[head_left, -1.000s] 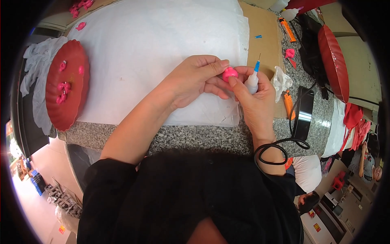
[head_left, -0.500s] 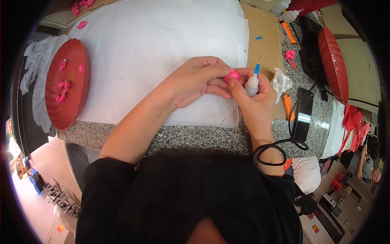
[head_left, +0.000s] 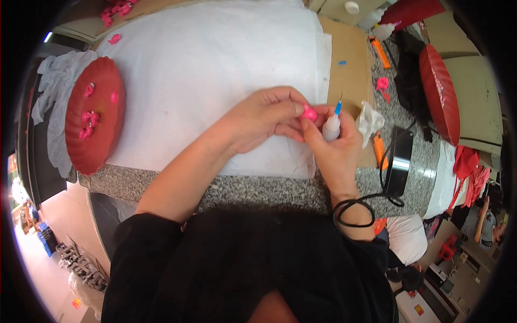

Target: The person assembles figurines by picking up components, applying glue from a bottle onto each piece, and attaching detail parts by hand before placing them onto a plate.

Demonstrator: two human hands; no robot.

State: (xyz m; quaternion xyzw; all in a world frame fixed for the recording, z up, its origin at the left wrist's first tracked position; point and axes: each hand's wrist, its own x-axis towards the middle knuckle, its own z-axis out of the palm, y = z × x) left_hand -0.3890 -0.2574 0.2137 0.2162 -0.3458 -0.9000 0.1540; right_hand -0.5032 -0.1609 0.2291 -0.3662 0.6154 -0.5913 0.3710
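My left hand (head_left: 266, 116) pinches a small glossy pink piece (head_left: 308, 112) between thumb and fingers, above the white sheet. My right hand (head_left: 340, 148) meets it there; its thumb and forefinger tips touch the same piece from the right. Between the right hand's fingers stands a small white squeeze bottle (head_left: 331, 128) with a blue needle tip pointing up and away from me. Fingers cover most of the pink piece, so its exact shape cannot be made out.
A scalloped red plate (head_left: 105, 137) with several pink pieces is at the left. To the right are crumpled white tissue (head_left: 369, 124), orange-handled cutters (head_left: 380, 151), a phone (head_left: 399, 169) and another red plate (head_left: 440, 97). A black cable (head_left: 371, 207) loops over my right forearm.
The whole view has shifted slightly, so the table and hands appear a little lower. Both hands keep the same grip on the pink piece and the bottle.
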